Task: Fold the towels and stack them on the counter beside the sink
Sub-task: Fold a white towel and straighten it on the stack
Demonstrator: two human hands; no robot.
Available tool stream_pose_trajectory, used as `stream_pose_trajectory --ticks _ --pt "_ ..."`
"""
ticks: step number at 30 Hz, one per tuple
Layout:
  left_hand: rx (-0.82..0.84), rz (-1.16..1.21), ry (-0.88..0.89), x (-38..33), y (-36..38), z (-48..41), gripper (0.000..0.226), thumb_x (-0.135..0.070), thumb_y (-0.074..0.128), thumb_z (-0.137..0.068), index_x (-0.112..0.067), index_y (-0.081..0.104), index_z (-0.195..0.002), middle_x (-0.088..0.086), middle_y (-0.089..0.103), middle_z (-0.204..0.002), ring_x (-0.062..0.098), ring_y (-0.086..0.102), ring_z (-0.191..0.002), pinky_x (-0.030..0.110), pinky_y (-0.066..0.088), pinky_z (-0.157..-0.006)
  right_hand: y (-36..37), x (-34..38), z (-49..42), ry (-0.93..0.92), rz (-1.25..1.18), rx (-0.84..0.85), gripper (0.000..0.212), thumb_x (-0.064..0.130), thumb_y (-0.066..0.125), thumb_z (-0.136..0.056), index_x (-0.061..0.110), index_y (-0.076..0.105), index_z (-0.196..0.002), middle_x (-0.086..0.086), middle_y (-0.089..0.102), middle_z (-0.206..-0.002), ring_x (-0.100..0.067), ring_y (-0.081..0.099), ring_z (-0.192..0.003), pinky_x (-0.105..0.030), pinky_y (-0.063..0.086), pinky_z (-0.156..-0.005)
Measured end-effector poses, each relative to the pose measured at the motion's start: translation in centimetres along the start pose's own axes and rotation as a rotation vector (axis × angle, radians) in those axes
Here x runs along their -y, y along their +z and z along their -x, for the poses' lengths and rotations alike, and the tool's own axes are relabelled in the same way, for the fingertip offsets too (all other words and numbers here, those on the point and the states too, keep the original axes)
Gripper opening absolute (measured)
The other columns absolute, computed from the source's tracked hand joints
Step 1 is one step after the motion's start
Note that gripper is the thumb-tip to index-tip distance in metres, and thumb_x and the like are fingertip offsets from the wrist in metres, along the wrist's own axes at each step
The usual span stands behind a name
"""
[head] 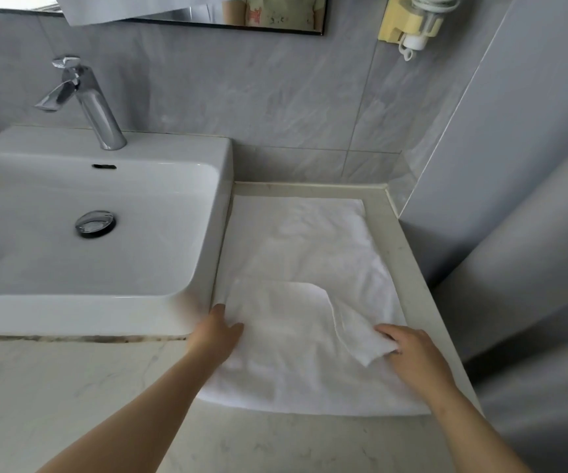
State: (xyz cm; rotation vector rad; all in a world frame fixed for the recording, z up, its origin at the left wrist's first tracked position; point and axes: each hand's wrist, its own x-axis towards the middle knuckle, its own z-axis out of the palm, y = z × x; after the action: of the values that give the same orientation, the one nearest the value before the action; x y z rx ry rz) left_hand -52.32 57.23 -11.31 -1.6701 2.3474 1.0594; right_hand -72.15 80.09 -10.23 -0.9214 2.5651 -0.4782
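Observation:
A white towel lies spread on the counter to the right of the sink. Its near part is turned back over itself, and its near edge hangs over the counter's front. My left hand rests on the towel's near left corner, against the sink's side, with the fingers tucked into the cloth. My right hand pinches a folded corner of the towel at the near right and holds it slightly raised.
A chrome tap stands at the back of the white sink. Grey tiled walls close the counter at the back and right. A yellow holder hangs on the wall above. A mirror runs along the top.

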Motion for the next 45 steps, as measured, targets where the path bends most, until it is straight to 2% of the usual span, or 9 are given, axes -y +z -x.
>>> stream_pose_trajectory --ticks 4,9,12,14,19,23,29,34,45 --pt "0.089 0.049 0.018 -0.5 -0.2 -0.7 0.033 -0.025 0.058 -0.088 -0.012 0.047 -0.117 0.006 0.054 -0.099 0.024 0.055 -0.087 0.029 0.045 -0.073 -1.3 0.1 -0.3 0.287 -0.039 -0.046 0.032 0.035 0.04 -0.097 0.012 0.06 -0.085 -0.002 0.056 -0.074 -0.016 0.049 -0.065 -0.03 0.044 -0.066" --pt "0.235 0.128 0.015 -1.0 -0.2 -1.3 0.022 -0.028 0.062 -0.073 -0.014 0.054 -0.087 0.005 0.056 -0.084 0.02 0.054 -0.073 0.025 0.042 -0.06 -2.7 -0.1 -0.2 0.388 -0.027 0.015 0.016 0.031 0.044 -0.093 0.017 0.05 -0.088 0.002 0.049 -0.078 -0.018 0.048 -0.073 -0.029 0.037 -0.068" --pt "0.109 0.163 -0.01 -2.0 -0.8 -1.7 0.029 -0.042 0.062 -0.077 -0.015 0.051 -0.073 0.004 0.055 -0.075 0.022 0.052 -0.072 0.026 0.038 -0.064 -3.4 0.3 -0.8 0.332 -0.305 -0.067 0.008 0.029 0.05 -0.09 0.023 0.056 -0.09 0.003 0.057 -0.086 -0.017 0.053 -0.076 -0.03 0.042 -0.066" --pt "-0.01 0.222 -0.019 -3.1 -1.0 -2.3 0.029 -0.042 0.061 -0.086 -0.015 0.054 -0.078 0.002 0.056 -0.074 0.022 0.053 -0.073 0.026 0.038 -0.067 -3.6 0.8 -1.6 0.285 -0.433 -0.109 0.01 0.023 0.05 -0.091 0.019 0.059 -0.087 -0.003 0.06 -0.088 -0.021 0.055 -0.079 -0.035 0.047 -0.073" --pt "0.067 0.571 -0.088 -5.1 -0.9 -4.2 0.036 -0.018 0.071 -0.083 0.002 0.06 -0.111 0.01 0.055 -0.078 0.022 0.053 -0.074 0.022 0.037 -0.067 -3.6 0.3 -3.4 0.271 -0.553 -0.189 0.019 0.018 0.05 -0.094 0.006 0.064 -0.091 -0.011 0.063 -0.094 -0.024 0.055 -0.082 -0.034 0.044 -0.074" --pt "-0.023 0.516 0.019 -7.1 -2.8 -5.4 0.013 -0.015 0.06 -0.091 -0.008 0.058 -0.08 0.007 0.056 -0.073 0.021 0.053 -0.064 0.023 0.038 -0.053 -5.0 -0.3 -5.3 0.237 -0.707 -0.318 0.011 0.016 0.054 -0.093 0.012 0.063 -0.09 -0.007 0.063 -0.09 -0.021 0.057 -0.081 -0.027 0.043 -0.067" --pt "-0.148 0.397 0.097 -10.4 -5.2 -8.9 0.016 -0.019 0.05 -0.094 -0.005 0.057 -0.091 0.013 0.056 -0.086 0.027 0.053 -0.08 0.028 0.039 -0.067 -7.3 0.9 -9.6 0.174 -0.756 -0.396 0.011 0.015 0.053 -0.093 0.012 0.062 -0.09 -0.008 0.063 -0.089 -0.025 0.057 -0.087 -0.032 0.044 -0.077" --pt "-0.155 0.329 0.115 -12.8 -6.4 -12.4 0.022 -0.021 0.044 -0.095 -0.003 0.057 -0.097 0.014 0.055 -0.089 0.028 0.051 -0.079 0.027 0.037 -0.061 -8.8 1.3 -13.3 0.156 -0.71 -0.4 0.012 0.019 0.052 -0.094 0.013 0.063 -0.094 -0.008 0.063 -0.094 -0.027 0.059 -0.091 -0.042 0.049 -0.086" --pt "-0.172 0.265 0.073 -15.5 -5.8 -20.4 0.025 -0.02 0.039 -0.098 -0.002 0.054 -0.105 0.016 0.052 -0.097 0.029 0.05 -0.086 0.029 0.037 -0.071 -8.6 1.9 -23.5 0.187 -0.646 -0.424 0.015 0.018 0.059 -0.09 0.006 0.066 -0.094 -0.007 0.06 -0.086 -0.023 0.054 -0.083 -0.027 0.039 -0.071"
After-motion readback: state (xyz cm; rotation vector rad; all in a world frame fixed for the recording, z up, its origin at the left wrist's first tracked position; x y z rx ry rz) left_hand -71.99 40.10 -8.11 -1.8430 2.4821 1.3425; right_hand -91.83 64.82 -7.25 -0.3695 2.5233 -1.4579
